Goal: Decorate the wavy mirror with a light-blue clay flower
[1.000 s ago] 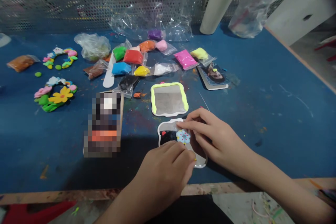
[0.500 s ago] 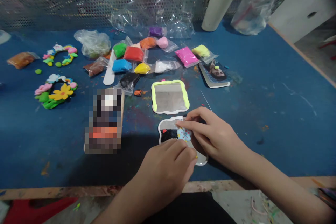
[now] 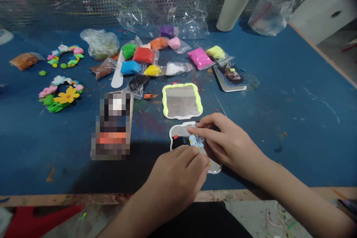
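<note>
A white wavy-edged mirror plate [image 3: 170, 134] lies near the table's front edge, partly covered by both hands. On it are a black patch [image 3: 180, 142], a small red dot and a light-blue flower [image 3: 196, 141] with dark specks. My left hand [image 3: 178, 174] is closed in a pinch over the plate's lower part. A tiny yellow bit [image 3: 209, 163] shows at its fingertips; what else they hold is hidden. My right hand [image 3: 232, 141] rests on the plate's upper right, fingers stretched and apart around the flower. Just beyond lies a second mirror plate [image 3: 182, 102], edged with yellow-green clay.
Bags of coloured clay [image 3: 143, 55] lie farther back beside a white stick [image 3: 117, 76]. Two flowered clay rings [image 3: 67, 95] are at left. A pixelated block [image 3: 113, 126] is left of my hands, a small booklet-like item [image 3: 231, 76] at right. A post [image 3: 237, 0] stands behind.
The view has shifted slightly, so everything on the table appears a little higher and to the right. Both hands keep nearly the same place on the plate.
</note>
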{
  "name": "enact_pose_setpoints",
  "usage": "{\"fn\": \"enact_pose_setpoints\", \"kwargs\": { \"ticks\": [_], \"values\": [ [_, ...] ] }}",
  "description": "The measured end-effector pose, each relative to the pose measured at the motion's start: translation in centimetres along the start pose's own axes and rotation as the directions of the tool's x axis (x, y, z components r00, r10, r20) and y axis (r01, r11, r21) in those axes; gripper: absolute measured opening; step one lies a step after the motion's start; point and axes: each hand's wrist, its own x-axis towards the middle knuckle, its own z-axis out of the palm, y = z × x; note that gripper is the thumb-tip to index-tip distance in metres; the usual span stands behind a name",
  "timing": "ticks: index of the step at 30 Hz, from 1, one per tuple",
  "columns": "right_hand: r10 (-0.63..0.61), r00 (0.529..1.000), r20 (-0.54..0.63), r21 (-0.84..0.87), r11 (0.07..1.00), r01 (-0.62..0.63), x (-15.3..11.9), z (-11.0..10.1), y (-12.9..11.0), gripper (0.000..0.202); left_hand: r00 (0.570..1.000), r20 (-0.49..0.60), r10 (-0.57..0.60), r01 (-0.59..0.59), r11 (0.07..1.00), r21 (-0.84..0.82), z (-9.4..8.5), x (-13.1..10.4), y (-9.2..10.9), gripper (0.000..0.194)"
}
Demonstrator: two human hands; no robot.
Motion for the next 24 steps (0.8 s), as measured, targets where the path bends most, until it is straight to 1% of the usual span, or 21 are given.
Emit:
{"fn": "enact_pose_setpoints", "kwargs": {
  "ticks": [7,11,14,16,19,22,24],
  "values": [
    [-0.053,0.999,-0.007,-0.068,0.996,0.052,-0.2,0.2,-0.1,0.032,1.000,-0.022,0.002,-0.002,1.000,-0.013,0.2,-0.1,-0.2,0.012],
    [-0.040,0.999,0.017,-0.087,0.995,0.041,-0.3,0.2,-0.3,0.031,0.999,-0.034,0.011,-0.011,1.000,-0.005,0.2,0.0,-0.2,0.012],
    [-0.023,1.000,-0.006,-0.057,0.998,0.022,-0.3,0.0,-0.3,0.032,1.000,-0.030,0.010,-0.010,1.000,-0.011,0.1,0.0,-0.1,0.011],
    [0.020,1.000,-0.014,0.010,1.000,-0.020,-0.3,-0.2,-0.2,0.033,1.000,-0.023,0.006,-0.006,1.000,-0.013,0.1,0.0,-0.1,0.011],
    [0.148,0.989,0.002,0.170,0.975,-0.146,-0.3,-0.6,-0.2,0.032,1.000,-0.021,-0.001,0.000,1.000,-0.016,0.0,0.0,-0.1,0.013],
    [0.295,0.955,0.043,0.293,0.910,-0.294,-0.3,-0.8,-0.3,0.025,1.000,-0.029,-0.005,0.004,0.999,-0.032,-0.1,0.0,-0.2,0.015],
    [0.342,0.937,0.067,0.325,0.881,-0.345,-0.3,-0.9,-0.4,0.020,1.000,-0.029,-0.006,0.005,0.999,-0.045,-0.1,0.0,-0.2,0.016]
  ]
}}
